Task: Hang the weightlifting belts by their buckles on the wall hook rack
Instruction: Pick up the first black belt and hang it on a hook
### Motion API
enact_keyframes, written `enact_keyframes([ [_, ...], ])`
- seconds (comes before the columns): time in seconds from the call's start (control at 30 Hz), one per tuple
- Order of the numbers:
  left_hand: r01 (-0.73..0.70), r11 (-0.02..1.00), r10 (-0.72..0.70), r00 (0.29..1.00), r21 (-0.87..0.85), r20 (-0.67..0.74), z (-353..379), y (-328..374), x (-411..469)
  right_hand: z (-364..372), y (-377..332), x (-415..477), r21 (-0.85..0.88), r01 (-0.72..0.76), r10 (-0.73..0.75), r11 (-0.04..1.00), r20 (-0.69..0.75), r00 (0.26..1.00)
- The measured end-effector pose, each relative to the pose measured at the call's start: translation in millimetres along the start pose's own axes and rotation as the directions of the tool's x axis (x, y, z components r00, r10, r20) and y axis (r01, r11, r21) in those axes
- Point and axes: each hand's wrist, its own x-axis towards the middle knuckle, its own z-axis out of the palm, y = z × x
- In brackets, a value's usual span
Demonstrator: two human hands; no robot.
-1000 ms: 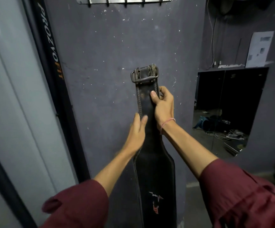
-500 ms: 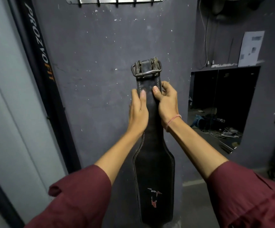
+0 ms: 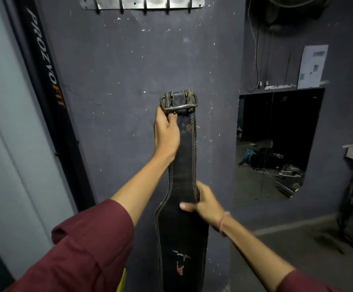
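Grey wall [image 3: 118,70]; black strip [image 3: 44,66] reading PROZVOFIT beside belt [image 3: 184,165].

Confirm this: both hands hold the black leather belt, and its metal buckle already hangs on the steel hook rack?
No. The head view shows left hand and right hand holding the black leather belt, but its metal buckle is well below the steel hook rack, unhooked.

You are facing a scuffed dark wall [image 3: 112,66]; a mirror [image 3: 276,127] is hanging at right under a paper sheet [image 3: 313,66], a black lettered post [image 3: 51,85] slanting at left.
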Motion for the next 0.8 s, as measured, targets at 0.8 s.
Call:
enact_keyframes([
  [0.8, -0.096, 0.994, 0.096, 0.995, 0.046, -0.015, -63.1, 9.6, 29.4, 84.8, -115.1, 97.8, -0.288, 0.377, -0.47, 0.88, -0.421, 0.776],
])
